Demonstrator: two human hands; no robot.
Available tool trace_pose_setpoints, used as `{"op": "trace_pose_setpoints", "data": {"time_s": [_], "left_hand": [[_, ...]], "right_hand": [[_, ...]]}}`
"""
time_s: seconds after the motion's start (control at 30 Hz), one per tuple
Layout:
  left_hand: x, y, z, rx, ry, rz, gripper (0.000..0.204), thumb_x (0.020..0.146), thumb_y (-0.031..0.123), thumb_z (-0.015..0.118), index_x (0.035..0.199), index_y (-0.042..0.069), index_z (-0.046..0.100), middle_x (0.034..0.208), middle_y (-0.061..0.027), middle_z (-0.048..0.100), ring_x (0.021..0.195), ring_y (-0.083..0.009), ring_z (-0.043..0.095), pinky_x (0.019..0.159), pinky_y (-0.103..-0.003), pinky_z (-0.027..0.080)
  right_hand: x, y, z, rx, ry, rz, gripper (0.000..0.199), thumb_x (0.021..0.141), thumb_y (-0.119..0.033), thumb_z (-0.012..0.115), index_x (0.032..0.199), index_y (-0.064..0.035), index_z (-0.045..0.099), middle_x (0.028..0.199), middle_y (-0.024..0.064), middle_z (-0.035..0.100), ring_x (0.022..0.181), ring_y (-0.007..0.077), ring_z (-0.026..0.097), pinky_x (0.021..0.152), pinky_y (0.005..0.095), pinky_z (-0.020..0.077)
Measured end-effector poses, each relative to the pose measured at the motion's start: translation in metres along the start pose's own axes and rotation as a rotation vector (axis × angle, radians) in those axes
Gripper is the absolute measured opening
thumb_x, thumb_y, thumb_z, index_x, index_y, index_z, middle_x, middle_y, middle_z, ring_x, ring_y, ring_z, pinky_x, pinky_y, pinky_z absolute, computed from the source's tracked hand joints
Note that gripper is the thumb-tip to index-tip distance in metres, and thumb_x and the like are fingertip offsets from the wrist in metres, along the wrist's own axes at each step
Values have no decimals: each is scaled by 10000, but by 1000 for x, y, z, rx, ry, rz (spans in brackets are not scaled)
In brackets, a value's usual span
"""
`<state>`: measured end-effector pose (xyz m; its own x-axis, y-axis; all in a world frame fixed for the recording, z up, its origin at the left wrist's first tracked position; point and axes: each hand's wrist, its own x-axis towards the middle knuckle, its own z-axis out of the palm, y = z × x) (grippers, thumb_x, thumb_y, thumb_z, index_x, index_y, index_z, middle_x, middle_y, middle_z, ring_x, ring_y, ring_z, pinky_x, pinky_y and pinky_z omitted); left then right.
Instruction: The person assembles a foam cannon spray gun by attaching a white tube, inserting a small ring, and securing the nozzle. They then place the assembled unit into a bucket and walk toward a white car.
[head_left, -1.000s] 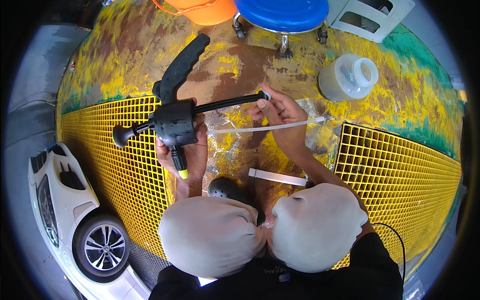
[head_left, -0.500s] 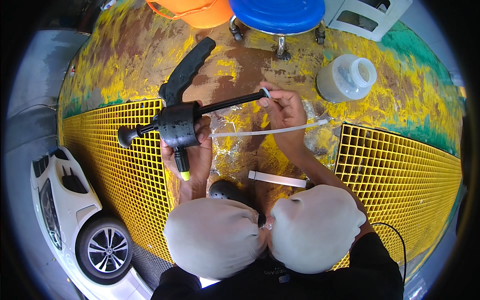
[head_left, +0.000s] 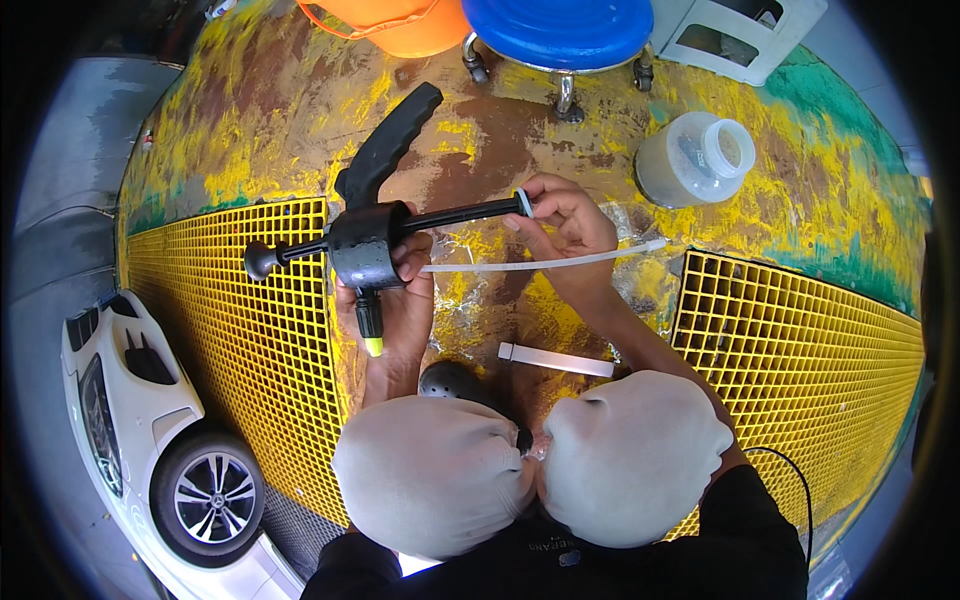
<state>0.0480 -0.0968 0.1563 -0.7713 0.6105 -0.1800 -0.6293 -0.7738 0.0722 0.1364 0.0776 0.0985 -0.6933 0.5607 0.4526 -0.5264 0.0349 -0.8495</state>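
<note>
Landmark: the black pump head (head_left: 365,245), held above the painted floor (head_left: 300,130) in front of the person's knees (head_left: 435,480).
Left hand: the left hand (head_left: 400,300) is clenched round the pump head's round body from beneath, likely to keep it level and steady while the other end is worked.
Right hand: the right hand (head_left: 565,225) pinches the white ring (head_left: 524,202) at the far end of the black rod (head_left: 460,213) that runs right from the pump head.
Thin white tube (head_left: 545,262): runs right from just under the pump head and passes behind the right hand; whether the fingers grip it too cannot be told.
Loose parts: a short white strip (head_left: 556,360) lies on the floor below and right of the pump head; a translucent jar (head_left: 695,158) stands well to its right.
Hidden: a dark round object (head_left: 450,380) below the pump head is half covered by the knees; the stool (head_left: 560,30) and orange bucket (head_left: 400,25) beyond it are cut off by the picture's top edge.
</note>
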Motion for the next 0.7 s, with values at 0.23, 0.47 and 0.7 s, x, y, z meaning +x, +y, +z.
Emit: {"op": "trace_pose_setpoints", "data": {"time_s": [0.23,0.47,0.7], "left_hand": [[0,3,-1,-40,-7,-53,646,729,127,748,1319,34,502,1319,-263,480,926,-236,480,715,-301,464],[-3,1,0,-89,50,-124,620,729,161,758,1295,55,525,1286,-232,525,914,-243,496,704,-313,475],[-5,7,3,123,-55,13,551,809,237,707,1301,60,534,1298,-234,531,944,-267,517,743,-338,470]], "right_hand": [[7,-12,-2,-39,-37,-40,279,802,106,723,977,1,533,1117,176,576,988,201,620,862,303,530],[16,-33,-4,-315,-194,-119,278,758,25,788,941,-44,591,991,115,628,918,233,628,793,319,506],[10,-24,3,24,-203,129,269,809,60,733,1013,-5,569,1121,152,605,977,197,617,829,284,534]]}}
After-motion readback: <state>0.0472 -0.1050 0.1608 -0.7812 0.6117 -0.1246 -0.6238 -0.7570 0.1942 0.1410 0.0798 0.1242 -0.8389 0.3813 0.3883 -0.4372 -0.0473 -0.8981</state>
